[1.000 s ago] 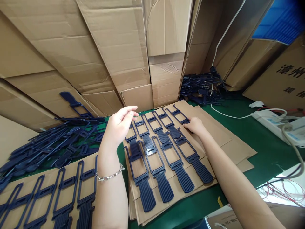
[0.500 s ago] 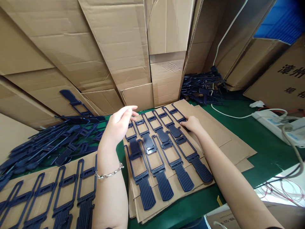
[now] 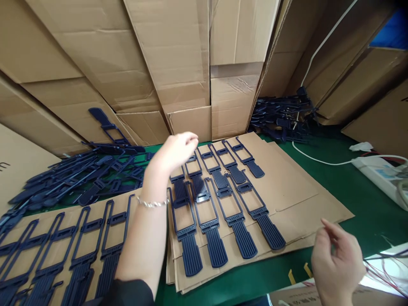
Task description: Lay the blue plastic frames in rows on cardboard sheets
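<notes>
The right hand (image 3: 338,263) is open and empty, fingers spread, just beside thin red and black wires (image 3: 382,270). The left hand (image 3: 177,151), nearer the navy plastic strips (image 3: 244,240), hangs loosely curled and empty above their far ends. Their long axes run away from the person across cardboard sheets (image 3: 296,221) on a green surface (image 3: 372,212). A loose heap of strips (image 3: 79,182) lies left, before tall cardboard boxes (image 3: 178,55).

From here I read navy plastic frames (image 3: 244,240) with fine lengthwise ribbing on their grips; beneath them, plain tan corrugated cardboard (image 3: 296,199) on a green bench mat (image 3: 366,212); I also pick out a silver link bracelet (image 3: 152,204); a white cable (image 3: 321,160); a black sleeve (image 3: 127,293); a blue panel (image 3: 390,29), top right
</notes>
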`<state>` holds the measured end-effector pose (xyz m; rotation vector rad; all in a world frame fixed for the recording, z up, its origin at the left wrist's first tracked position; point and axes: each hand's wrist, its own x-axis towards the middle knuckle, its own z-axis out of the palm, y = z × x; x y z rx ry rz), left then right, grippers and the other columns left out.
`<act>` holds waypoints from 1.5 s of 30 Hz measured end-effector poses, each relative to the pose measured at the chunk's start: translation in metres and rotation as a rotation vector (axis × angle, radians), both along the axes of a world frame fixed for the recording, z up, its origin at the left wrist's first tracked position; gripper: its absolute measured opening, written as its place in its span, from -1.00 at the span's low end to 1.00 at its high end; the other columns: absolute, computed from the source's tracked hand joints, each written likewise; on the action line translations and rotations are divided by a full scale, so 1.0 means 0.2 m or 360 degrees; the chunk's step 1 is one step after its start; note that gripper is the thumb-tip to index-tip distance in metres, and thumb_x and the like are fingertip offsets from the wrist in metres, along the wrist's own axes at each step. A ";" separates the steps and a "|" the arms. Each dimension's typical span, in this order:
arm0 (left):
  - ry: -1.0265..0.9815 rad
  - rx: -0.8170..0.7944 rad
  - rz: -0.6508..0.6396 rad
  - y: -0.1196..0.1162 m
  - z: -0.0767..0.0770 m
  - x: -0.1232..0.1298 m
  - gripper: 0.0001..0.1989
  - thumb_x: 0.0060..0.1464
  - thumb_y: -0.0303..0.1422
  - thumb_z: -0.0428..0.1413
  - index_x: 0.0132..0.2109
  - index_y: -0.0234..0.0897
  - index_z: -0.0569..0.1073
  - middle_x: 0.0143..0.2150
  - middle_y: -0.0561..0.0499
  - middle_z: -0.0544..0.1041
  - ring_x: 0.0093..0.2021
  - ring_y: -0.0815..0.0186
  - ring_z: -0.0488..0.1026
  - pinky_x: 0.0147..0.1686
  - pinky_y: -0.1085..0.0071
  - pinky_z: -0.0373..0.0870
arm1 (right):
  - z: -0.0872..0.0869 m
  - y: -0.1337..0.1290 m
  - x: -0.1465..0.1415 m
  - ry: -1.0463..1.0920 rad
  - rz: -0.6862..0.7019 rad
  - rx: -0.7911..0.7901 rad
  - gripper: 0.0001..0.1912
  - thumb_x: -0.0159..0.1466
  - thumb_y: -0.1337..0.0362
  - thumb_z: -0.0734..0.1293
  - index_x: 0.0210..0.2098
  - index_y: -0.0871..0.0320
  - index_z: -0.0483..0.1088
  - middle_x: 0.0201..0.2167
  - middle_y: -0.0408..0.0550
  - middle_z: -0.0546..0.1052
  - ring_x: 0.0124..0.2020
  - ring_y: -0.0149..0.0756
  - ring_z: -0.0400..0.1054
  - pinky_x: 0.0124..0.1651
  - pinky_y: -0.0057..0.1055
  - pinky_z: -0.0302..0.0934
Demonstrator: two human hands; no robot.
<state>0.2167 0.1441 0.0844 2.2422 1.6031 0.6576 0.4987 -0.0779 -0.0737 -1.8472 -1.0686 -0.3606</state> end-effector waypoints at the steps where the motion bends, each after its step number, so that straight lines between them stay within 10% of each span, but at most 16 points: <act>1: 0.0083 0.0017 0.0019 0.08 0.01 -0.03 -0.67 0.08 -0.30 -0.08 -0.07 -0.21 0.47 -0.13 0.03 0.52 -0.11 0.25 0.43 -0.06 0.38 0.28 | -0.06 -0.06 0.00 -0.0043 0.0011 0.0070 -0.72 0.22 0.24 0.21 -0.20 0.30 0.41 -0.37 0.10 0.44 -0.33 -0.20 0.31 -0.26 -0.27 0.21; 7: 0.0845 0.0003 0.0245 0.48 -0.01 -0.48 -0.52 0.10 -0.34 -0.14 0.16 -0.30 0.29 0.10 -0.02 0.37 0.10 0.22 0.29 0.13 0.33 0.12 | -0.25 -0.20 -0.03 -0.0152 0.0247 0.0079 -0.72 0.22 0.29 0.20 -0.14 0.31 0.36 -0.14 0.26 0.40 -0.11 -0.01 0.29 -0.10 -0.03 0.19; 13: 0.1181 -0.0261 0.0574 0.24 -0.15 -1.14 -0.15 -0.15 -0.25 0.04 0.21 -0.81 0.04 0.20 -0.50 0.11 0.21 -0.13 0.09 0.13 0.15 0.07 | -0.31 -0.15 -0.02 -0.0336 0.0312 0.0387 -0.66 0.11 0.42 0.28 -0.09 0.29 0.36 -0.18 0.23 0.43 -0.14 0.01 0.33 -0.15 -0.07 0.24; 17: 0.1285 -0.0641 0.0662 0.07 -0.33 -1.35 -0.04 -0.04 0.10 -0.11 0.27 -0.65 -0.01 0.25 -0.36 0.05 0.24 -0.03 0.06 0.15 0.21 0.05 | -0.31 -0.15 -0.02 -0.0347 0.0354 0.0422 -0.71 0.11 0.43 0.28 -0.15 0.29 0.37 -0.22 0.21 0.43 -0.17 -0.01 0.35 -0.18 -0.09 0.24; 22: 0.1294 -0.0641 0.0798 0.05 -0.43 -1.33 -0.13 0.04 0.07 -0.22 0.29 -0.56 -0.05 0.17 -0.45 0.21 0.09 -0.11 0.27 -0.05 0.14 0.26 | -0.28 -0.15 -0.03 -0.0415 0.0345 0.0380 -0.81 0.13 0.43 0.26 -0.23 0.26 0.37 -0.24 0.17 0.43 -0.21 -0.09 0.35 -0.18 -0.15 0.23; 31: 0.1320 -0.0269 0.0530 0.15 -0.23 -1.24 -0.46 0.11 -0.35 -0.21 0.24 -0.36 0.12 0.17 -0.22 0.22 0.10 0.09 0.24 0.05 0.26 0.15 | -0.30 -0.16 -0.02 -0.0425 0.0401 0.0321 -0.87 0.15 0.44 0.24 -0.30 0.23 0.38 -0.23 0.10 0.43 -0.22 -0.16 0.34 -0.20 -0.22 0.22; 38: 0.1401 0.0037 0.0347 0.17 -0.27 -1.04 -0.55 0.18 -0.21 -0.19 0.13 -0.28 0.30 0.17 -0.23 0.16 0.14 -0.07 0.06 0.02 0.00 0.10 | -0.29 -0.16 -0.01 -0.0427 0.0474 0.0301 -0.85 0.15 0.49 0.23 -0.31 0.23 0.39 -0.21 0.10 0.38 -0.17 -0.14 0.35 -0.26 -0.25 0.29; 45: 0.1487 -0.0480 0.0393 0.26 -0.27 -1.07 -0.60 0.12 -0.37 -0.12 0.06 -0.40 0.37 -0.05 -0.22 0.30 -0.13 0.07 0.33 -0.10 0.15 0.24 | -0.28 -0.16 -0.01 -0.0442 0.0498 0.0319 -0.81 0.13 0.53 0.22 -0.30 0.24 0.38 -0.22 0.09 0.37 -0.16 -0.15 0.35 -0.29 -0.29 0.31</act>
